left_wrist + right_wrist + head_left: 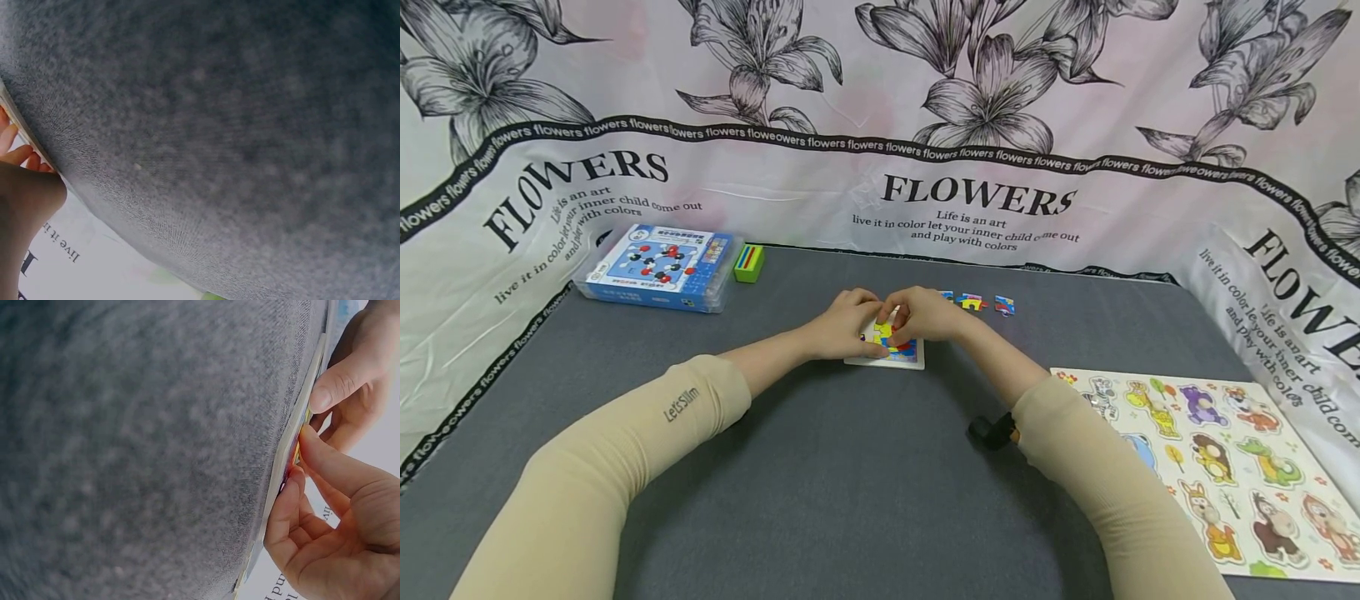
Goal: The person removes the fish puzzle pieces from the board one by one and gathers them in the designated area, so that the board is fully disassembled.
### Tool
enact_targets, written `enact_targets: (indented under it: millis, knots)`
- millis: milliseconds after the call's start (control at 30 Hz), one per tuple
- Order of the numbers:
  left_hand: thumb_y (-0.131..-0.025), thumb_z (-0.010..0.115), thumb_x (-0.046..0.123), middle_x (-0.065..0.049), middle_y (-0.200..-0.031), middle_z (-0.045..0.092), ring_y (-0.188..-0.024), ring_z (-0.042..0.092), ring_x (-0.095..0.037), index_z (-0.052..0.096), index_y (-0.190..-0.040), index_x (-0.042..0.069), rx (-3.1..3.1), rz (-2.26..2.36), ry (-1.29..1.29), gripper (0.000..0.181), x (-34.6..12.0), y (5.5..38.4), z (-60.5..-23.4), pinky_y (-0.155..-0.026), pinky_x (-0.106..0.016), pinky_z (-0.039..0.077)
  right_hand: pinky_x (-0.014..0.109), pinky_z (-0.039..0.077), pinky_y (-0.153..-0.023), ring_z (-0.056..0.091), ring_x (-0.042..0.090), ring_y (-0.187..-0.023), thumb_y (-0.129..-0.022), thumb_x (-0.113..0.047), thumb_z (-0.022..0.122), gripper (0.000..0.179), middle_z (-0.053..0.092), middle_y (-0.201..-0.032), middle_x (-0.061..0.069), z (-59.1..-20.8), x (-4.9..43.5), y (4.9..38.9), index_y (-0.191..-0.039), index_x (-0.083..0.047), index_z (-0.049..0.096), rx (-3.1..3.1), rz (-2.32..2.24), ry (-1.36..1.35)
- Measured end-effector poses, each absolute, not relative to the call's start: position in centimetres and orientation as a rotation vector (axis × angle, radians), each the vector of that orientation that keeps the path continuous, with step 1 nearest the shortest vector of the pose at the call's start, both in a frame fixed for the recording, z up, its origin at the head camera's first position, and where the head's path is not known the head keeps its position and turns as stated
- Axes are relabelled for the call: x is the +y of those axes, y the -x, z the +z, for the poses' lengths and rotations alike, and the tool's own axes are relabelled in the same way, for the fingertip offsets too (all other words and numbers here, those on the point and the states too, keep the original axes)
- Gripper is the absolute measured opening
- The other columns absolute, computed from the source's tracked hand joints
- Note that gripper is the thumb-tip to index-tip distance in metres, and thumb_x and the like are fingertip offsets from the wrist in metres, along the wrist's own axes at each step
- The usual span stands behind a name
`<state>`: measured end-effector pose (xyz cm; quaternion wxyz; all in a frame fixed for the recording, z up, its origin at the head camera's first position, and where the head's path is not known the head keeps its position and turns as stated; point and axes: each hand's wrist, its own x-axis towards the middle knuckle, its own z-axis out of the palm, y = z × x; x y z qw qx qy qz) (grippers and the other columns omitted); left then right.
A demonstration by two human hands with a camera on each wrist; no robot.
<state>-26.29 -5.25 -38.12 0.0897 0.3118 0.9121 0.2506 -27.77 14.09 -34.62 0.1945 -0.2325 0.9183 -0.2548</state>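
A small jigsaw board [917, 364] with a pale rim and a bright yellow, red and blue picture lies flat on the grey table. My left hand [844, 327] holds its left side, the thumb across the near part of the picture. From the right, my right hand [925, 313] reaches over the board, its curled fingers and thumb pinching a jigsaw piece at the picture's surface. That piece is mostly hidden by the fingers. In the right wrist view, the right hand [337, 531] and left hand [356, 378] meet above the board [280, 456], seen edge-on.
Loose jigsaw pieces [972, 302] lie behind the right hand. A boxed molecule set [655, 267] stands at back left, beside a small green box [749, 263]. An animal picture board [1213, 467] lies at the right. Printed cloth [820, 187] hangs behind the table.
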Motion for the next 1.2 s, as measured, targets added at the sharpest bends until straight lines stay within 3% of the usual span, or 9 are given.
enact_targets:
  millis: [1200]
  knots:
    - [-0.087, 0.073, 0.041, -0.016, -0.150, 0.039, -0.135, 0.034, -0.033, 0.045, -0.147, 0.008, 2.717, 0.732, -0.933, 0.074, -5.32, 26.21, -37.96, -0.113, -0.051, 0.034, 0.029, 0.051, -0.077, 0.065, 0.024, -0.096, -0.081, -0.011, 0.079, 0.032, 0.073, -0.106, 0.011, -34.62, 13.84, 27.62, -0.110, -0.014, 0.066, 2.600, -0.719, 0.656]
